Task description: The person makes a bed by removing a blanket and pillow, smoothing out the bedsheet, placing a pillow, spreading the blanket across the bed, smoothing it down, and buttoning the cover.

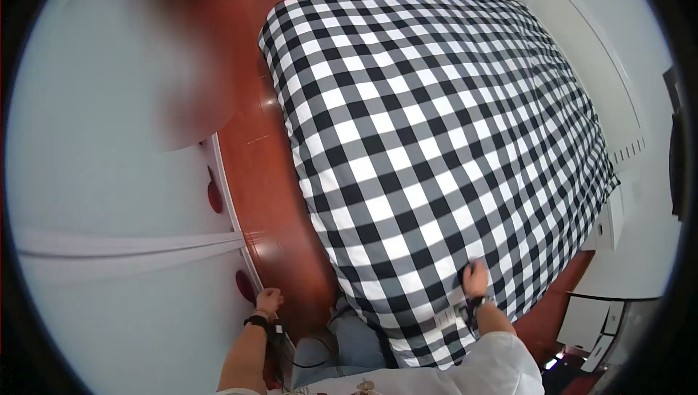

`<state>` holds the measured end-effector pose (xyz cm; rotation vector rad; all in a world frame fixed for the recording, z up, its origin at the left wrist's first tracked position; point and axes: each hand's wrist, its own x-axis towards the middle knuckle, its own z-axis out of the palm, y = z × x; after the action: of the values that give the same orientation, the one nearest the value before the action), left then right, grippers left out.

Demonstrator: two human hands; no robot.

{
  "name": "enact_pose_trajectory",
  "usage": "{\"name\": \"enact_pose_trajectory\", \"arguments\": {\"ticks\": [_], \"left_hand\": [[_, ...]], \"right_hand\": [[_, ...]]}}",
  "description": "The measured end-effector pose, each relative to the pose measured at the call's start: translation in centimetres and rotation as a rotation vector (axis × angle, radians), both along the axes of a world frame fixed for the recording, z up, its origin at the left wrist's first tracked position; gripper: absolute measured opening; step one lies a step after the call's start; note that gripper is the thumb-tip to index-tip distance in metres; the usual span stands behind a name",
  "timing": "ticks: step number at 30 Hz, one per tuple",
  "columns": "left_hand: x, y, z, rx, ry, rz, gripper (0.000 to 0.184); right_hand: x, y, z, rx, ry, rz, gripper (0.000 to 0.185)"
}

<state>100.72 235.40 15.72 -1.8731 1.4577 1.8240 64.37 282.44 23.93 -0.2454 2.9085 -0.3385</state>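
The cover (407, 148), nearest at the bottom of the view, is a black, grey and white check. There its squares look large and it hangs over the bed's near edges in soft folds; farther off it lies flatter, with fine creases and ripples toward the headboard (592, 60).

The left hand (269, 300) hangs low beside the bed, above the red floor (265, 177) and apart from the cover. Its fingers are curled in toward the palm, with nothing seen in them. The right hand (475, 278) reaches forward at the cover's near part, the forearm slanting up and inward; its fingertips are blurred, so whether they pinch the cloth or only rest on it cannot be told. Each wrist wears a dark band.

The cover spreads across the middle of the view, between the pale wall (94, 177) on the left and the headboard. Its head end points to the right and upper right; its foot edge faces left. The lens bends its edges, so which span is longer cannot be told.
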Motion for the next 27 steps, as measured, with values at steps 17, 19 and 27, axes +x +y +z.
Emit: {"name": "enact_pose_trajectory", "arguments": {"ticks": [17, 19, 27], "left_hand": [[-35.3, -44.6, -1.9, -0.135, 0.232, -0.103, 0.029], [-42.8, -50.3, 0.2, -0.21, 0.168, -0.439, 0.034], [-66.5, -63.5, 4.8, -0.468, 0.049, -0.867, 0.048]], "right_hand": [[-23.8, -57.5, -6.3, 0.182, -0.373, -0.085, 0.109], [-24.2, -57.8, -5.6, 0.223, -0.424, -0.093, 0.11], [-26.1, -59.0, -4.2, 0.297, -0.573, -0.14, 0.113]]}}
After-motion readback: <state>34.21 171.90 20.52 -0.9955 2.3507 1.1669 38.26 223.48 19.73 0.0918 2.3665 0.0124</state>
